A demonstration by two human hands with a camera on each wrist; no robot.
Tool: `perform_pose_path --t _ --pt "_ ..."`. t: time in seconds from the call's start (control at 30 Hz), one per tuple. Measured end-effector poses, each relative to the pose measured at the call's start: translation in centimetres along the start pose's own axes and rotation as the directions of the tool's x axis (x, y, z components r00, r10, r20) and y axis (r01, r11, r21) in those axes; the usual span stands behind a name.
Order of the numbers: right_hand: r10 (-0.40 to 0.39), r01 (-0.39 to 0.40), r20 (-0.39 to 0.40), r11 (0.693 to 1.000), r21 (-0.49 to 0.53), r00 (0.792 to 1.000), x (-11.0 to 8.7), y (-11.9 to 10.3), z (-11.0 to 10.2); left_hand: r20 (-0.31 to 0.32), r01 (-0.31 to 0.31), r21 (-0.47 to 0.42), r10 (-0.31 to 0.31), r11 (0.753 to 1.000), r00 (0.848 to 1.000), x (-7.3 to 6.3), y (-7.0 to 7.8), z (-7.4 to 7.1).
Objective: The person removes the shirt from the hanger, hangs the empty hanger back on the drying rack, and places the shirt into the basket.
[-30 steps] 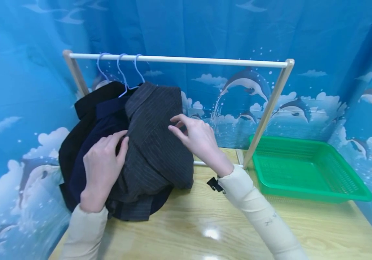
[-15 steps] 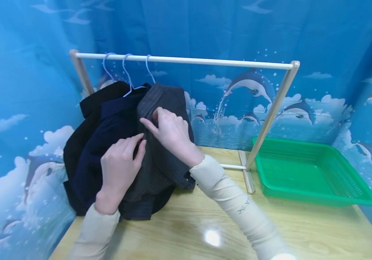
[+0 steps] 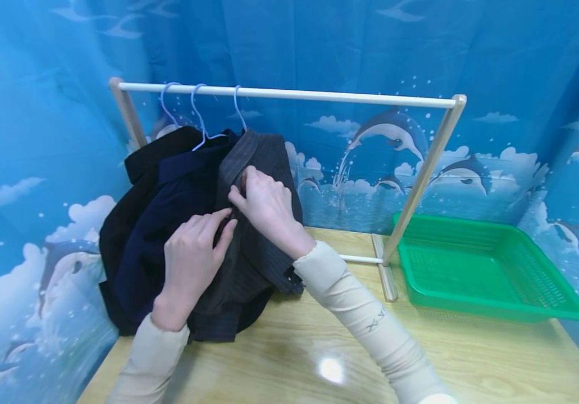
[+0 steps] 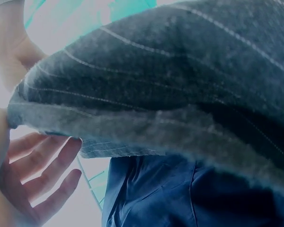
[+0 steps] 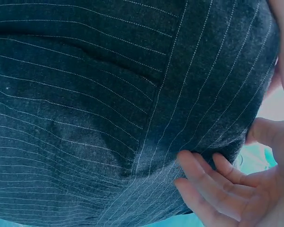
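A dark grey pinstriped shirt [image 3: 259, 264] hangs on the rightmost light-blue hanger [image 3: 239, 112]. My left hand [image 3: 190, 255] pinches the shirt's front edge between thumb and fingers; in the left wrist view the fingers [image 4: 47, 168] curl below the fabric border. Slightly higher, my right hand [image 3: 271, 207] pinches the same front edge below the collar. Its fingers [image 5: 213, 189] bend against the striped placket in the right wrist view, the thumb at the border. Left of this shirt hang a navy garment [image 3: 150, 252] and a black garment [image 3: 114, 241].
The rack's white rail [image 3: 329, 96] runs across wooden end posts [image 3: 423, 182] over a wood-grain table [image 3: 279, 365]. A green plastic basket [image 3: 486, 264] stands right of the rack. A blue dolphin-print curtain [image 3: 340, 45] surrounds the back and sides.
My right hand has moved left from beside the shirt onto its front edge. My left hand has shifted right with that edge, and the rightmost hanger has slid a little right.
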State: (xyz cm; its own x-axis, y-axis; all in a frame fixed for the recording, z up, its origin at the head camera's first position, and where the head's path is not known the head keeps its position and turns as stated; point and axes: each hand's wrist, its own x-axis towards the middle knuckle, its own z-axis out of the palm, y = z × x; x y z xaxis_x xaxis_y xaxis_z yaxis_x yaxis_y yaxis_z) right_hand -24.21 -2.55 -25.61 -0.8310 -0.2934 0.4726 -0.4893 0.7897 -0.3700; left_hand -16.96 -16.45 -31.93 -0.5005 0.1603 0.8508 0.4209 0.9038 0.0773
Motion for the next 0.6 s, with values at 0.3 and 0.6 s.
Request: perform_pose_path --t 0.3,0.6 --pt "0.07 -0.07 -0.012 0.997 0.013 0.997 0.0 0.7 -0.9 -0.001 0.031 -0.028 -0.031 0.999 1.0 0.4 -0.8 0.1" --pt "0.069 -0.07 0.014 0.986 0.152 0.998 0.0 2.9 -2.8 -0.007 0.063 -0.042 -0.064 0.997 0.998 1.2 -2.5 0.3"
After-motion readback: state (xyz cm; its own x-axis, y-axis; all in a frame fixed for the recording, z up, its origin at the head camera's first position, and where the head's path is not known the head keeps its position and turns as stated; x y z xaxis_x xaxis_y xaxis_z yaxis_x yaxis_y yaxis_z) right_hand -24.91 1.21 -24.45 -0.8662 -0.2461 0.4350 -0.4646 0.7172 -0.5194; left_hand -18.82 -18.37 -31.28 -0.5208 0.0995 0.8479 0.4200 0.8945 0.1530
